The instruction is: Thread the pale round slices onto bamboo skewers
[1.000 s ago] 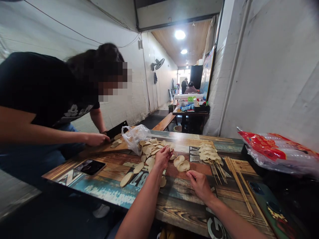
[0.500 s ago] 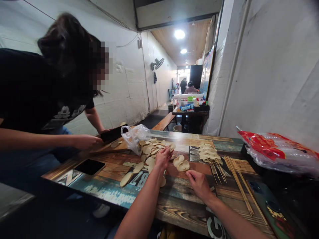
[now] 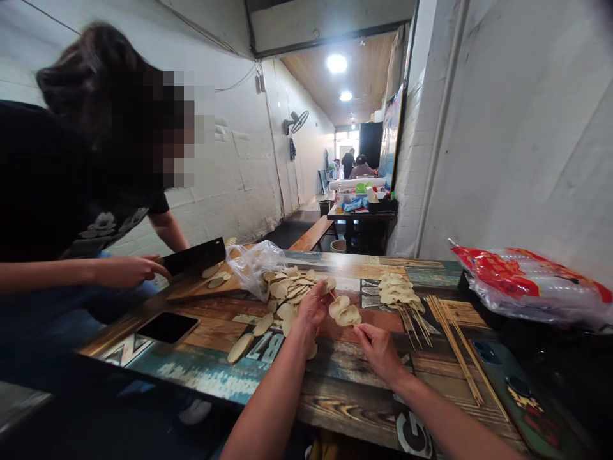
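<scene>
Our right hand (image 3: 380, 350) pinches the near end of a skewer of slices (image 3: 345, 311), probably to keep it steady, and these slices lie just beyond the fingertips, toward the far edge of the table (image 3: 354, 409). Our left hand (image 3: 313, 305) closes its fingers on a single slice (image 3: 329, 283) beside the pile (image 3: 290, 287); bare sticks (image 3: 454, 348) lie near the right edge, we think for easy reach.
</scene>
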{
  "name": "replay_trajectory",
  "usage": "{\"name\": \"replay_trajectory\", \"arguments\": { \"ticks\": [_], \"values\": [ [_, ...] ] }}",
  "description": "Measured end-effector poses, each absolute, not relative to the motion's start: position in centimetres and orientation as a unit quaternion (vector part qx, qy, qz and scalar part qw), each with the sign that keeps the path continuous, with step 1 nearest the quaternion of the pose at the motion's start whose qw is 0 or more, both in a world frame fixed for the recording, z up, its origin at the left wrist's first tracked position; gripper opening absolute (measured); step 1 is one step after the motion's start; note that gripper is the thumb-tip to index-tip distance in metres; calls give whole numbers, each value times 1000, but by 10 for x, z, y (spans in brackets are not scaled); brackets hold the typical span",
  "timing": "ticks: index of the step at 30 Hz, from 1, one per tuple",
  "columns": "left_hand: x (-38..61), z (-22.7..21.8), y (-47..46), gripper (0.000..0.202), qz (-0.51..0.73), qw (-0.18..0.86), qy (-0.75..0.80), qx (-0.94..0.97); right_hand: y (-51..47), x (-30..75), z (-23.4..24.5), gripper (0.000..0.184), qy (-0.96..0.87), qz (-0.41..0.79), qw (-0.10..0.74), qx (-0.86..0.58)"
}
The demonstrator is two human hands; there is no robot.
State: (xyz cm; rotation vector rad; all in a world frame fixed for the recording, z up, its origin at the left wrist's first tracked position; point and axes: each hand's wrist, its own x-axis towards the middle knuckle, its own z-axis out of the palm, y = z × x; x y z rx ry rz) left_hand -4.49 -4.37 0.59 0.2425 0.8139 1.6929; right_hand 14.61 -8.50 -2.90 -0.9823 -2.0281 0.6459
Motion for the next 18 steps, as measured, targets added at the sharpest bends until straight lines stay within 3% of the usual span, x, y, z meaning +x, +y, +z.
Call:
{"name": "replay_trajectory", "arguments": {
  "ticks": [18],
  "values": [
    [-9,-9,-43,18,687,600,360,196,-76,146,-35,35,-779,224,402,-426]
  ]
}}
